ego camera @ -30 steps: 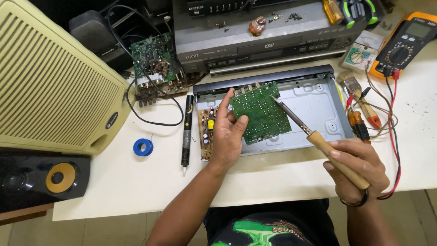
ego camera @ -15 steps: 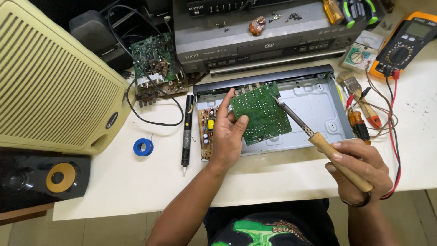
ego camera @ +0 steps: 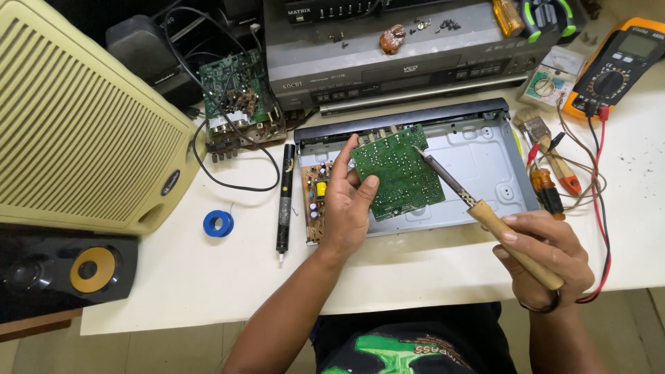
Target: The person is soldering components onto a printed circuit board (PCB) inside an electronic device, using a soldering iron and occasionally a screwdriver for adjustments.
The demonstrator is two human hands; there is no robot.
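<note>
A white table (ego camera: 173, 277) fills most of the view — its surface is bright under even light. Below its front edge shows a pale tiled floor (ego camera: 159, 353), and at the lower left corner, a brown wooden piece (ego camera: 34, 325).

Single view: a head-worn camera, positioned above the near edge of the white workbench (ego camera: 429, 270), looking steeply down and slightly forward. The wearer's torso lies at 6 o'clock, the bench's far side at 12 o'clock. Range is close, about arm's reach; both forearms enter from 6 o'clock. No second view exists, so there is no shared area
</note>
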